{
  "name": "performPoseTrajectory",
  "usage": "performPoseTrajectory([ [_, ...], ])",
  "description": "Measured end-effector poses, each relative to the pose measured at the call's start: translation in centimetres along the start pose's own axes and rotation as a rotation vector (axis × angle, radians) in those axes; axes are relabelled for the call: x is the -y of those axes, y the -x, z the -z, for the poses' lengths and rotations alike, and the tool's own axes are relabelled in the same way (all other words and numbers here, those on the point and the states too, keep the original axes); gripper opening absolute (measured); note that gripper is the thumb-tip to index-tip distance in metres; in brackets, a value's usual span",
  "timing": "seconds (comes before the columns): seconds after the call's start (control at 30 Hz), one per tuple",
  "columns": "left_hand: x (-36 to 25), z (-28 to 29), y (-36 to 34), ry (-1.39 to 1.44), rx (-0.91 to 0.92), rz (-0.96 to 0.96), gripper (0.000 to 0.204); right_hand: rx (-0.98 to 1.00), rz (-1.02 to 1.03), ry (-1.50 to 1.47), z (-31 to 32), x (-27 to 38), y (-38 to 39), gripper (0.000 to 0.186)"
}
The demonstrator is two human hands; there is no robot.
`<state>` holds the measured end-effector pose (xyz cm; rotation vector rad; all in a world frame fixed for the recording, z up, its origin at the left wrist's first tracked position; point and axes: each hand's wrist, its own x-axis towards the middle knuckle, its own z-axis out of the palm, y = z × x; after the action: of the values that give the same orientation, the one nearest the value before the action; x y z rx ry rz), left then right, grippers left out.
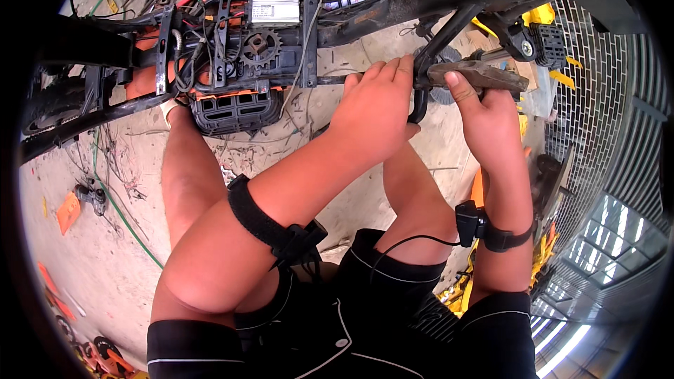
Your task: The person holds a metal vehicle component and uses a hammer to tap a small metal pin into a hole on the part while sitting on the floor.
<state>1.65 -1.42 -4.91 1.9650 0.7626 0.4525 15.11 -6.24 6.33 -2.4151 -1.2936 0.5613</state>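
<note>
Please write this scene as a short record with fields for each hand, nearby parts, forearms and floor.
Left hand: against the black frame, grip partly hidden
Right hand: holds a brownish slab, thumb on it
Left of hands: toothed sprocket, box with white label
Forearms: black strap on each
Floor: green cable

Left forearm (302, 175) slants from lower left to the left hand (375, 104) at upper centre, back uppermost, fingers (401, 74) together; right forearm (509, 200) stands upright, right hand (493, 123) gripping, thumb (463, 91) extended, at upper right.
</note>
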Motion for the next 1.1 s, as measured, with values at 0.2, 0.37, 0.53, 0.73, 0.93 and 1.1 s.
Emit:
performPoseTrajectory([
  [0.2,-0.1,0.3,0.1,-0.015,0.031,0.02,0.094,-0.109,-0.065,-0.065,1.7,0.8,0.4,0.035],
  [0.37,-0.5,0.3,0.1,0.009,0.033,0.007,0.094,-0.096,0.072,0.048,-0.9,-0.4,1.1,0.035],
  [0.53,0.0,0.2,0.1,-0.009,0.016,0.011,0.094,0.041,-0.034,0.145,-0.2,0.5,0.0,0.032],
  [0.73,-0.3,0.6,0.1,-0.027,0.043,0.018,0.094,-0.149,0.068,0.015,1.3,2.1,0.6,0.033],
  [0.93,-0.4,0.1,0.3,-0.024,0.02,0.001,0.096,-0.128,0.046,0.062,-1.2,-0.1,0.9,0.033],
  [1.1,-0.2,0.2,0.3,-0.038,0.019,0.004,0.096,0.002,-0.045,0.083,0.0,1.1,0.4,0.037],
])
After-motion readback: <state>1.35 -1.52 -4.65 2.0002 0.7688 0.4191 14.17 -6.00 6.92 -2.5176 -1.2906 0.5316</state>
